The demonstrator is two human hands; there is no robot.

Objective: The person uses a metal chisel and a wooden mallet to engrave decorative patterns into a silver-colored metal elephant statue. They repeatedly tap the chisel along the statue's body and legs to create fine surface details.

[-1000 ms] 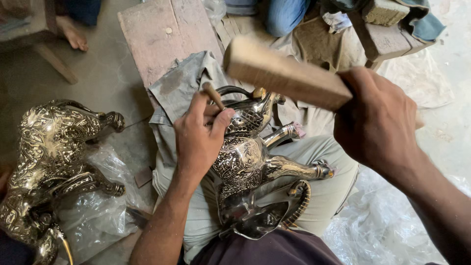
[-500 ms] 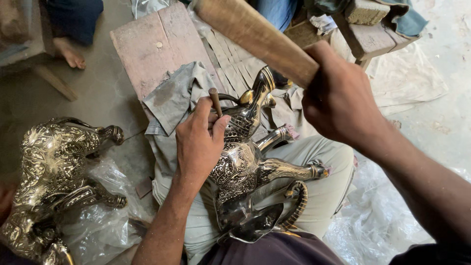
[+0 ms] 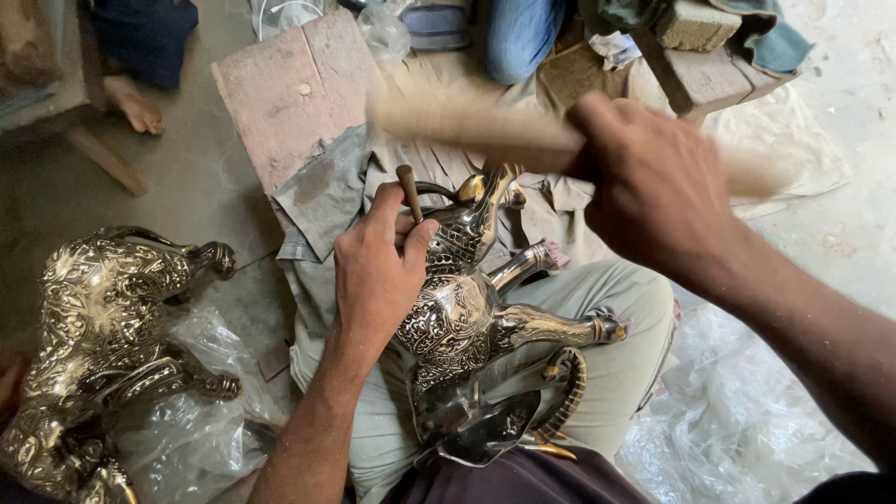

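An engraved brass animal figure point(image 3: 467, 317) lies across my lap, legs pointing right. My left hand point(image 3: 378, 271) rests on its body and pinches a thin metal punch point(image 3: 409, 189) upright against the figure's neck. My right hand point(image 3: 653, 187) grips a long wooden mallet point(image 3: 467, 121), which is motion-blurred and lies level just above the punch.
A second, larger engraved brass animal figure point(image 3: 103, 327) stands on clear plastic sheeting point(image 3: 187, 429) at the left. A reddish wooden board point(image 3: 289, 93) with grey cloth point(image 3: 327, 187) lies ahead. Another person's bare foot point(image 3: 131, 103) and blue-clad knee point(image 3: 518, 37) are beyond. More plastic sheeting point(image 3: 737, 420) lies right.
The mallet in my right hand has swung down and leftward from a raised angle to just above the punch. My left hand has held the punch in place.
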